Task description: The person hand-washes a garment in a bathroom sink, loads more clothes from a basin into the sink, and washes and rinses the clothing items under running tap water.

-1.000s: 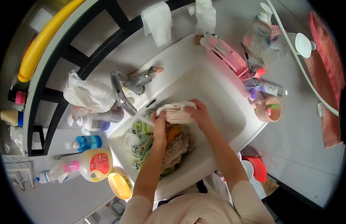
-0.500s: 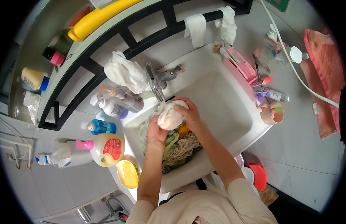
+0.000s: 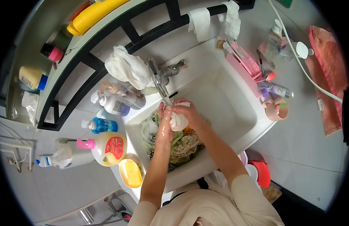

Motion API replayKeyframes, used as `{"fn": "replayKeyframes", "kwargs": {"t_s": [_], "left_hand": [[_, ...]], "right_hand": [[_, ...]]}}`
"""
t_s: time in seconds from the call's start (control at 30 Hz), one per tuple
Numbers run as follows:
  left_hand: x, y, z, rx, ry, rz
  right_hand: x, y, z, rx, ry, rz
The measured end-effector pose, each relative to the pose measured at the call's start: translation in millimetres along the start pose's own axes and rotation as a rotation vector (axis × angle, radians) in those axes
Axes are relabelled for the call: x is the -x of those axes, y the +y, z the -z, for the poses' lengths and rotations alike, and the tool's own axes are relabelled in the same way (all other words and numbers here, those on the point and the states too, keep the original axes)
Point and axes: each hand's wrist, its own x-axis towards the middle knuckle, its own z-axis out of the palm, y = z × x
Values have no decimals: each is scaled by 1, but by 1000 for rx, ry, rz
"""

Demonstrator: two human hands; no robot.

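Note:
A wet, bunched white cloth [image 3: 179,122] is held between my two hands just under the mouth of the chrome faucet [image 3: 158,81]. My left hand [image 3: 165,117] is closed against the cloth's left side, its skin shiny with water. From the right, my right hand [image 3: 186,112] wraps over the cloth's top, fingers curled. Part of the cloth is hidden by the hands. Below them, a heap of wet patterned clothes [image 3: 185,148], green, beige and orange, lies in the left part of the white sink [image 3: 234,101].
Left of the sink stand pump bottles, among them a blue one [image 3: 103,125] and a large detergent bottle [image 3: 108,148], plus a yellow soap dish [image 3: 131,173]. A pink toothbrush holder [image 3: 242,71] and a pink cup [image 3: 276,111] line the right rim. A black rack [image 3: 135,37] curves behind.
The white cloth has been turned and squeezed into a narrower bundle. My left hand has moved up beside the faucet's mouth. The view has shifted slightly.

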Motion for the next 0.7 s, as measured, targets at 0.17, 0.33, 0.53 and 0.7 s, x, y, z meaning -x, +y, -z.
{"fn": "replayKeyframes", "kwargs": {"t_s": [0.17,0.33,0.53,0.7], "left_hand": [[17,6,-7,39,-94,158],[16,0,7,92,-262,305],[6,-5,-5,-283,-245,227],[-13,-32,2,-642,-215,-183]], "right_hand": [[2,-22,-10,25,27,-51],[-6,-42,-13,70,-16,-140],[-31,-24,-7,674,-95,-103],[-31,11,2,1060,63,-59]]}}
